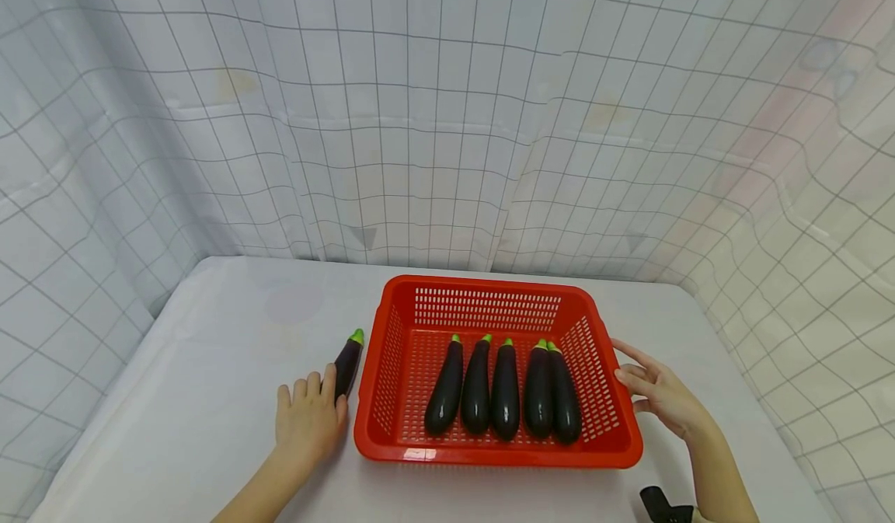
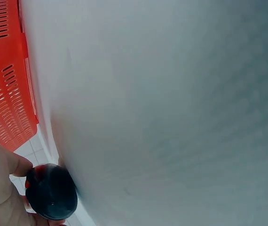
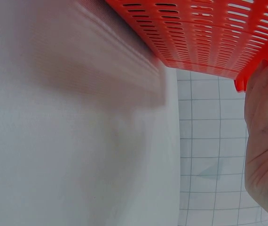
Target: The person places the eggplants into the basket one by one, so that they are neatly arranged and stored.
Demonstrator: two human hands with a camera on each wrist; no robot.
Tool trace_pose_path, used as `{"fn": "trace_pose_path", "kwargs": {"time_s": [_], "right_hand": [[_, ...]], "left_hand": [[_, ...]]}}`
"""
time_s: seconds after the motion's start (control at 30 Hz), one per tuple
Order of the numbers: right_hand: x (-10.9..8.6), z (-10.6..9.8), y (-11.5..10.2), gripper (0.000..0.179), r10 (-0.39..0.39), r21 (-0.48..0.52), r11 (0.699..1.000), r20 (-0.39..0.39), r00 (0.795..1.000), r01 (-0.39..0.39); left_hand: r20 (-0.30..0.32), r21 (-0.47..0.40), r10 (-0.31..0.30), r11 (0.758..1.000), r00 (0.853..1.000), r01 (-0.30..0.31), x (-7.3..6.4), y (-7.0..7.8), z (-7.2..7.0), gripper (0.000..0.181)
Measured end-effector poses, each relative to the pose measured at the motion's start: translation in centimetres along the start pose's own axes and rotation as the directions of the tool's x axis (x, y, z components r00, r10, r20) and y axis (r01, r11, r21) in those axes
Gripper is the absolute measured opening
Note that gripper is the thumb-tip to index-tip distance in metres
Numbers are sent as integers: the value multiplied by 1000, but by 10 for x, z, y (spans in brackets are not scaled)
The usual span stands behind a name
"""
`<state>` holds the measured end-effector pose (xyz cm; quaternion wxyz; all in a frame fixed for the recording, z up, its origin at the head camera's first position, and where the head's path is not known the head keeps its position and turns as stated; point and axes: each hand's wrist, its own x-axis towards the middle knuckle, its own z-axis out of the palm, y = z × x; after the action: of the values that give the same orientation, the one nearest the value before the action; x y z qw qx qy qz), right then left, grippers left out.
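At the left of the head view, my left hand [image 1: 311,418] lies over an eggplant [image 1: 347,364] with a green stem end, on the white cloth beside the basket. The left wrist view shows the eggplant's dark rounded end [image 2: 51,192] between the thumb and fingers of that hand [image 2: 2,188]. My right hand [image 1: 660,391] is at the right side of a red plastic basket [image 1: 499,458], its fingertips touching the rim with the fingers extended. In the right wrist view, the fingers reach up to the basket's rim [image 3: 240,84]. Several dark eggplants [image 1: 505,391] lie side by side in the basket.
A white cloth [image 1: 210,399] covers the table under the basket. Grid-patterned white curtains [image 1: 433,134] hang behind the table and on both sides. A black object [image 1: 664,505] is by the right wrist at the bottom edge.
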<state>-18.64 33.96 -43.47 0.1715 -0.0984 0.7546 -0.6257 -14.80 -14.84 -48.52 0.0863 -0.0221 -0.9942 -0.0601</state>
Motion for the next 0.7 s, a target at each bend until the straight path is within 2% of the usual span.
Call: {"fn": "trace_pose_path", "kwargs": {"time_s": [0.7], "right_hand": [[0,0,0,57,-1,19,1000,6,1000,0]], "left_hand": [[20,30,1,1000,1000,-2,1,-3,3,53]]}}
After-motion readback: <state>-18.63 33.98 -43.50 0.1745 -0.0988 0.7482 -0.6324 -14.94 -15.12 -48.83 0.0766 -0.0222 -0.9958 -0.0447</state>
